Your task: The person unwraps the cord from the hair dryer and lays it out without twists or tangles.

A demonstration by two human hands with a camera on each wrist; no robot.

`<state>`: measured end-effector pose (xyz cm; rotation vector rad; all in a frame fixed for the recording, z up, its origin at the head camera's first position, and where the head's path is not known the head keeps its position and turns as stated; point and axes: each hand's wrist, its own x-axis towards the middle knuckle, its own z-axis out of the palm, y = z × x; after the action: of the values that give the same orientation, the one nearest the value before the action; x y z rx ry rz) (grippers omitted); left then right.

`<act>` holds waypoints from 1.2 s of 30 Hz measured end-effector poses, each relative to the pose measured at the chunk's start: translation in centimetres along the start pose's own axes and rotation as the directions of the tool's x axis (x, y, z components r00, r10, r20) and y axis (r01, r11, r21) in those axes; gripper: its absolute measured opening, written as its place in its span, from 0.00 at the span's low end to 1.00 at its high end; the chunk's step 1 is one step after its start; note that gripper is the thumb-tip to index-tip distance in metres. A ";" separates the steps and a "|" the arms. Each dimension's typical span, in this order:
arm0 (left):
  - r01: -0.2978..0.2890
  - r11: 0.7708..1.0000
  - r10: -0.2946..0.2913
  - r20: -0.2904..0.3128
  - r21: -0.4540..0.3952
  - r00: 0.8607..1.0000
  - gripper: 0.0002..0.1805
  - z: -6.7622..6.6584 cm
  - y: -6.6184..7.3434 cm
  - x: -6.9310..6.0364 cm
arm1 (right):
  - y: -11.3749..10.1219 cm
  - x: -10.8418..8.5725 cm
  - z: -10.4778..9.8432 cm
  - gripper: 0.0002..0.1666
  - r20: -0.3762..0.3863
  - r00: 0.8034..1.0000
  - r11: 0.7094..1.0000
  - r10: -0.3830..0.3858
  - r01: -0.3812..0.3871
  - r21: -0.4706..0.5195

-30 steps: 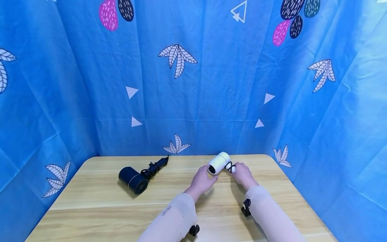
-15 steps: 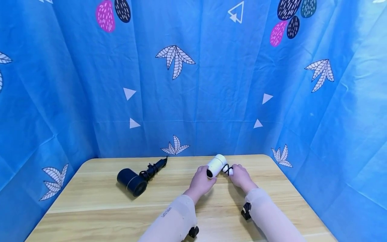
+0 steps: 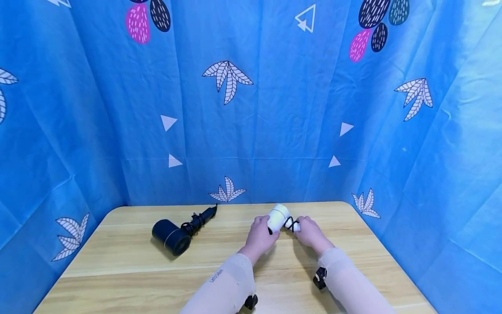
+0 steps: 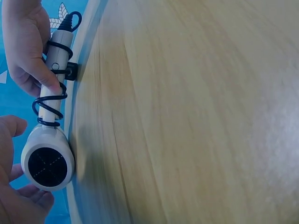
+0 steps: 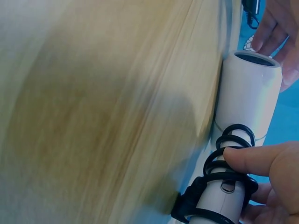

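Observation:
A white hair dryer [image 3: 277, 218] is near the table's back edge, with a black cord [image 5: 232, 161] wound round its handle. My right hand [image 3: 311, 233] grips that handle, thumb [image 5: 252, 157] across the cord in the right wrist view. Beside the round barrel end is my left hand [image 3: 260, 240], its fingers spread around the barrel. In the left wrist view the left thumb [image 4: 15, 125] stands apart from the barrel, while the fingertips [image 4: 43, 199] are at its far side; whether they touch is unclear. A dark end face [image 4: 47, 167] shows there.
A black hair dryer [image 3: 171, 236] with its cord wrapped round the handle lies on the left of the wooden table [image 3: 157, 283]. A blue patterned curtain [image 3: 290, 109] surrounds the table's back and sides.
The white hair dryer has moved a little left and nearer to me along with my right hand. My left hand has barely moved and now sits closer around the barrel end.

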<state>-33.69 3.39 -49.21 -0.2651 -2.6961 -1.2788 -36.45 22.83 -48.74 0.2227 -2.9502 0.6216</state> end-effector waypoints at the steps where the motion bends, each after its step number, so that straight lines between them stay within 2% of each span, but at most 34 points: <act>1: 0.003 1.000 -0.003 -0.001 0.004 1.000 0.35 0.0 0.0 0.1 | -0.1 -0.1 0.0 0.19 0.002 1.000 1.000 -0.007 0.007 0.003; 10: -0.001 1.000 0.001 -0.012 0.011 1.000 0.36 -0.2 -0.4 0.3 | -1.1 -0.7 -0.3 0.18 -0.002 0.997 0.997 -0.078 0.078 0.006; 16: -0.027 1.000 0.027 0.000 0.013 1.000 0.37 -0.2 -0.8 0.3 | -1.2 -0.6 -0.3 0.20 0.035 0.998 0.998 -0.057 0.056 0.022; 21: -0.016 1.000 0.016 0.008 0.019 1.000 0.39 -0.1 -1.0 0.3 | -1.3 -0.5 -0.3 0.21 0.047 0.996 0.997 -0.070 0.069 0.024; 36: -0.036 0.999 0.035 0.013 0.040 0.999 0.40 0.0 -1.6 0.6 | -1.4 -0.7 0.0 0.19 0.085 0.991 0.994 -0.107 0.103 0.046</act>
<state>-34.60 2.45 -50.24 -0.3159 -2.7114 -1.2153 -35.47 21.63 -48.25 0.4164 -2.9861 0.6760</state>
